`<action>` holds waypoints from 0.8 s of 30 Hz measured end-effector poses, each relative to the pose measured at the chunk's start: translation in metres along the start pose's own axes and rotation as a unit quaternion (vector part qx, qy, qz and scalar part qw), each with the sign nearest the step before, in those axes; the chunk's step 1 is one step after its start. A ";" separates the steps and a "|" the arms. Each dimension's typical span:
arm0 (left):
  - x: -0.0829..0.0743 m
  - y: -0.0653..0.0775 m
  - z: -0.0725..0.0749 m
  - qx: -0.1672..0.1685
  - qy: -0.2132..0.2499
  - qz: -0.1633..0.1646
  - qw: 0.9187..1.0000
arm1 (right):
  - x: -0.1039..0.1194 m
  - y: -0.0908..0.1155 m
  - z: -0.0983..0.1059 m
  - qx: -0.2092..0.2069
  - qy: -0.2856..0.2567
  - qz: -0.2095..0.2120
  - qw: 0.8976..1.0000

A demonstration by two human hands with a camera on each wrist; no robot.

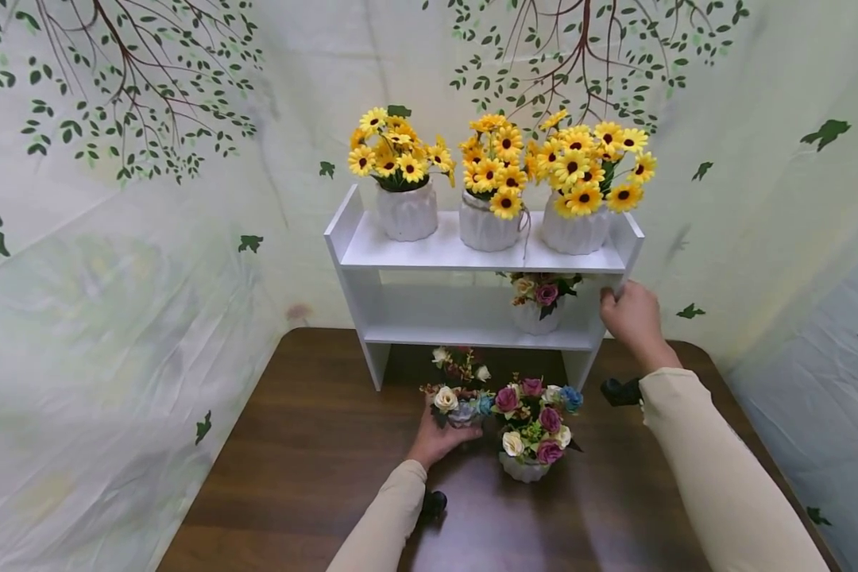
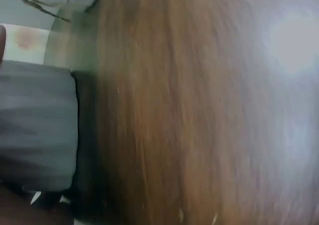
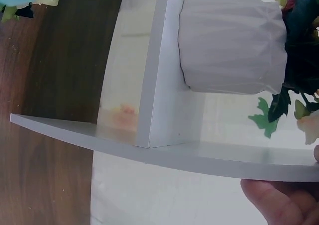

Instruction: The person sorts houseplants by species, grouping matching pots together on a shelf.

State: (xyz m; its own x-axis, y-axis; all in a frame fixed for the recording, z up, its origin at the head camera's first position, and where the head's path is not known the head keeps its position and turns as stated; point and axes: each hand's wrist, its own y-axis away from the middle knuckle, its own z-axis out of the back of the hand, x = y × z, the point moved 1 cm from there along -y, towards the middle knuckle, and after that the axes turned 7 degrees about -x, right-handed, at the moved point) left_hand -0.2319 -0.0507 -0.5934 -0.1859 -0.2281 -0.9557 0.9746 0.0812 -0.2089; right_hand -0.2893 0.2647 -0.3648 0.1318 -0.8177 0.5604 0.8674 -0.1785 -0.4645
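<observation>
In the head view my left hand [image 1: 438,438] grips a small pot of artificial roses [image 1: 446,400] above the table, in front of the shelf. Its pale fluted pot [image 2: 37,125] fills the left side of the left wrist view. To its right on the table stands another rose pot [image 1: 525,467] with purple, cream and blue flowers. My right hand [image 1: 632,318] holds the right side panel of the white shelf [image 1: 436,334], the thumb [image 3: 271,200] on the panel's outer face. On the middle board, close to that panel, sits a third rose pot [image 3: 232,45].
Three white pots of yellow daisies stand along the top board: left [image 1: 406,213], middle [image 1: 488,225] and right [image 1: 575,226]. The shelf stands at the back of the brown wooden table [image 1: 293,477]. Behind it hangs a leaf-printed cloth [image 1: 314,95].
</observation>
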 end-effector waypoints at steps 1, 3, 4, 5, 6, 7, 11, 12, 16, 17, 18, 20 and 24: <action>0.000 0.000 -0.001 -0.004 -0.003 0.000 1.000 | 0.000 0.000 0.000 -0.001 0.000 0.000 1.000; 0.000 0.001 -0.001 -0.020 -0.008 0.000 1.000 | -0.001 -0.001 0.000 0.001 -0.002 0.001 1.000; 0.001 0.002 -0.002 -0.030 -0.009 0.004 0.999 | -0.001 0.000 -0.001 0.001 -0.002 0.000 1.000; 0.001 0.003 -0.001 -0.039 -0.016 0.003 0.999 | -0.001 -0.001 -0.001 0.001 -0.003 0.000 1.000; 0.001 0.003 -0.001 -0.045 -0.018 0.007 0.999 | -0.001 -0.001 -0.001 0.002 -0.003 -0.001 1.000; 0.001 0.004 -0.001 -0.049 -0.022 0.010 0.998 | -0.002 0.000 -0.001 0.002 -0.002 -0.001 1.000; -0.001 0.005 0.001 -0.048 -0.029 0.006 0.998 | -0.002 0.001 -0.002 -0.001 0.000 -0.003 1.000; -0.002 0.005 0.003 -0.049 -0.031 0.007 0.998 | -0.002 0.001 -0.002 -0.001 0.000 -0.003 1.000; -0.007 0.006 0.012 -0.038 -0.072 0.000 0.997 | -0.002 0.002 -0.002 -0.001 -0.002 -0.003 1.000; -0.008 0.006 0.015 -0.031 -0.091 -0.002 0.995 | -0.002 0.002 -0.002 -0.001 -0.001 -0.004 1.000; -0.009 0.007 0.019 -0.022 -0.106 -0.004 0.994 | -0.002 0.002 -0.002 -0.001 -0.001 -0.004 1.000; -0.012 0.010 0.028 -0.007 -0.132 -0.014 0.991 | -0.002 0.001 -0.001 0.001 0.001 -0.007 1.000; -0.021 0.020 0.050 0.009 -0.160 -0.021 0.987 | 0.000 0.000 0.000 0.007 -0.001 -0.007 1.000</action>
State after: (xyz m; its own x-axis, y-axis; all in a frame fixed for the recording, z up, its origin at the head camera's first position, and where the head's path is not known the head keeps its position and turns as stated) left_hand -0.2020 -0.0927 -0.5671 -0.1804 -0.5262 -0.8310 0.9692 0.0488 -0.2414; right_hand -0.2889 0.2645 -0.3646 0.1206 -0.8136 0.5687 0.8762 -0.1820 -0.4462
